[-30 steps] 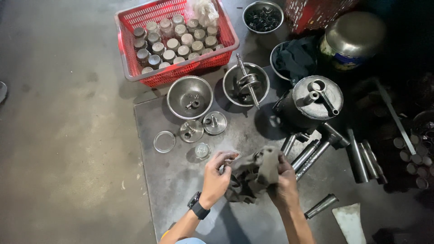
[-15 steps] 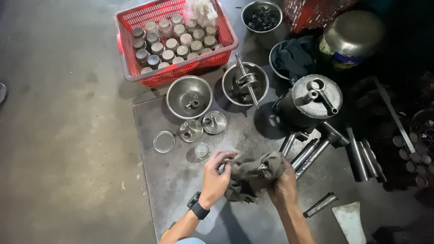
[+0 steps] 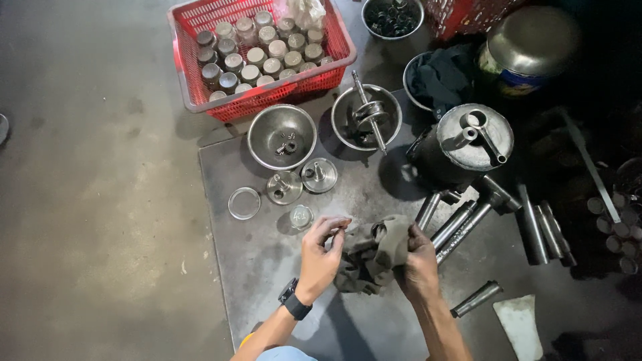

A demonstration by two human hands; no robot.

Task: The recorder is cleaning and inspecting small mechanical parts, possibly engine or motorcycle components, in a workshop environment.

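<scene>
I can't make out what the crumpled grey-brown rag [image 3: 372, 254] wraps; it hides the palm side of my right hand [image 3: 419, 264], which is closed around the cloth. My left hand [image 3: 319, 254] pinches its edge, fingers curled. Beyond on the metal sheet [image 3: 261, 267] lie steel rods [image 3: 455, 224], round lids [image 3: 302, 180], shiny bowls [image 3: 281, 136] and a red plastic basket [image 3: 194, 100] of metal cups.
</scene>
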